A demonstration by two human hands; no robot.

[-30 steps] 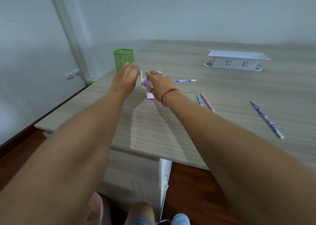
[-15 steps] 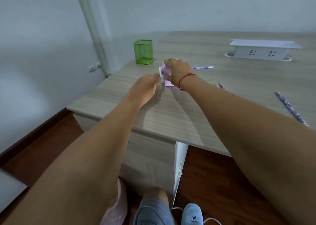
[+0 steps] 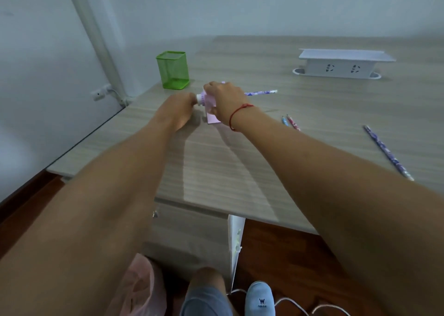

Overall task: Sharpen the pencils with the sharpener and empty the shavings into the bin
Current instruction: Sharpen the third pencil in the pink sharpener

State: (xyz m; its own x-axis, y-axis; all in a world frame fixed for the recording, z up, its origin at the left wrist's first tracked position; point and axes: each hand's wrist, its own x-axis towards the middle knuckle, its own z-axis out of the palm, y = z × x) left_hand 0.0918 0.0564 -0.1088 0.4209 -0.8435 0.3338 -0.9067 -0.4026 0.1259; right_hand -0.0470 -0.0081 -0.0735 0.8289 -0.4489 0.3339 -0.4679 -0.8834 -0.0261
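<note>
Right hand (image 3: 223, 99) clamps sharpener (image 3: 204, 100), left hand (image 3: 179, 110) grips crank (image 3: 199, 98); turn steadily, press body down, pencil (image 3: 260, 92) straight.

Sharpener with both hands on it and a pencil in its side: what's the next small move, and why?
Probably turn the white crank with the left hand while the right hand steadies the pink sharpener. The purple pencil is already seated in its right side, the left fingers grip the crank, and the right hand clamps the body from above.
</note>
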